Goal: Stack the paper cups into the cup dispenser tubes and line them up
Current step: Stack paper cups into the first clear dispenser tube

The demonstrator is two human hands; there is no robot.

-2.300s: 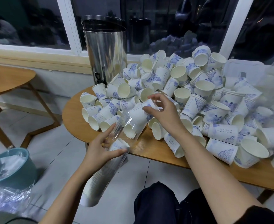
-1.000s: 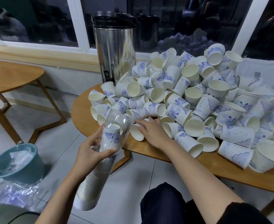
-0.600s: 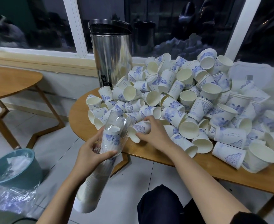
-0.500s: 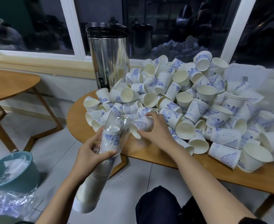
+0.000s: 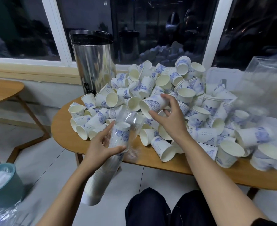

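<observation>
The job looks to be in its early-to-middle stretch. The left hand grips a clear dispenser tube around its upper part, fingers and thumb wrapped about it. The tube slants from below the tabletop edge up toward the heap. Inside it a nested stack of cups fills most of the length, and the topmost cup sits a little below the open mouth, so there seems to be room for a few more. The right hand holds one cup on its side, its fingers curled over the top and the thumb underneath. The cup's open end faces the tube's mouth from just above and to the right, not yet touching it. I judge the step in hand to be feeding this cup in. Far more is left than done: a large pile of loose cups covers much of the tabletop, lying in every direction beside a steel urn. No filled tubes can be seen lined up anywhere, so the lining-up part appears untouched.
</observation>
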